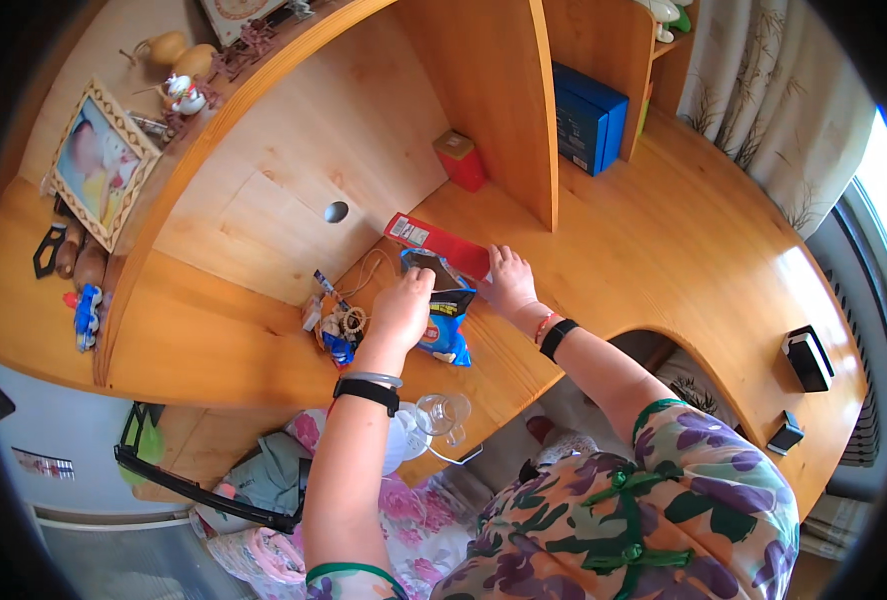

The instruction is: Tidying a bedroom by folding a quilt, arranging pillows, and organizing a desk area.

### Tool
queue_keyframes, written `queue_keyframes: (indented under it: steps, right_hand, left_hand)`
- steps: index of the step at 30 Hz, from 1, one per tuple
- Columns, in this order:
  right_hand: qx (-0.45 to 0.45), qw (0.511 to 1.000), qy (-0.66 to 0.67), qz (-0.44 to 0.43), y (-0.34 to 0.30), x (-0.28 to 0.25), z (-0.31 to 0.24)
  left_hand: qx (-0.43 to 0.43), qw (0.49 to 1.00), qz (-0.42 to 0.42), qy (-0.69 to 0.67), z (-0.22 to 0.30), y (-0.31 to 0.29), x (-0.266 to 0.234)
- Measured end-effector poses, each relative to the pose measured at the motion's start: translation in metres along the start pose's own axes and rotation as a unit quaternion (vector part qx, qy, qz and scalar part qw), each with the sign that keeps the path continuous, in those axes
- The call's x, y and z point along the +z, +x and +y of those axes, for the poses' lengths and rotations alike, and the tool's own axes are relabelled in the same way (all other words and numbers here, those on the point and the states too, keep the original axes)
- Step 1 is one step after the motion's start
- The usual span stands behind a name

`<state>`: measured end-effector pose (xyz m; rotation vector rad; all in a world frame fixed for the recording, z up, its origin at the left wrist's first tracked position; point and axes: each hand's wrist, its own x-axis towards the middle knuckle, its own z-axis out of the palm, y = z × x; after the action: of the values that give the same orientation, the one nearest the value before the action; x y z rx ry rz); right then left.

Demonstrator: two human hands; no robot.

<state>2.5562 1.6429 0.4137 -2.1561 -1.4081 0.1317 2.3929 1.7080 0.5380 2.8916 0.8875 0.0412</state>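
My left hand [401,308] is closed on the upper edge of a blue snack bag [446,338] on the wooden desk. The bag's mouth gapes and its dark inside shows. Just behind the bag lies a long red box [434,240] with a white label, slanting toward the back panel. Its right end is in my right hand [510,280], whose fingers bend over the edge; the thumb is mostly hidden. Left of the bag sits a tangle of white cables and small packets [342,330], close to my left wrist.
A red canister [461,160] stands in the back corner by an upright divider. Beyond it is a blue box [589,118]. A clear glass cup [444,415] stands near the desk's front edge. Two small dark devices, one a black-and-white stand [809,358], sit at right. A framed photo [104,160] leans at far left.
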Motion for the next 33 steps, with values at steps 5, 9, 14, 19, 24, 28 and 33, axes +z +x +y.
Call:
queue_keyframes:
  steps: [5,9,14,19,24,28,33]
  right_hand:
    - [0.044,0.995,0.017,0.085,-0.005,-0.009,0.029]
    - [0.113,0.986,0.014,0.120,0.001,-0.015,0.050]
    - [0.138,0.982,-0.020,0.126,0.021,-0.028,0.049]
    - [-0.028,0.989,0.008,0.142,-0.019,-0.038,0.048]
    - [-0.073,0.995,0.060,0.011,-0.066,-0.023,0.074]
    - [-0.052,0.999,0.009,-0.006,-0.085,-0.015,0.086]
    - [-0.046,0.998,0.016,-0.051,-0.104,-0.006,0.096]
  left_hand:
    - [-0.004,1.000,0.019,-0.007,-0.017,-0.001,0.000]
    - [0.017,0.999,0.022,-0.020,-0.016,0.001,-0.001]
    - [0.029,0.999,0.007,-0.028,-0.014,0.007,-0.004]
    - [0.007,1.000,0.025,-0.012,-0.031,0.023,-0.012]
    - [-0.016,0.995,0.097,-0.019,-0.054,0.064,-0.017]
    - [-0.037,0.994,0.104,0.016,-0.060,0.107,-0.011]
    - [-0.048,0.988,0.143,0.037,-0.062,0.161,-0.005]
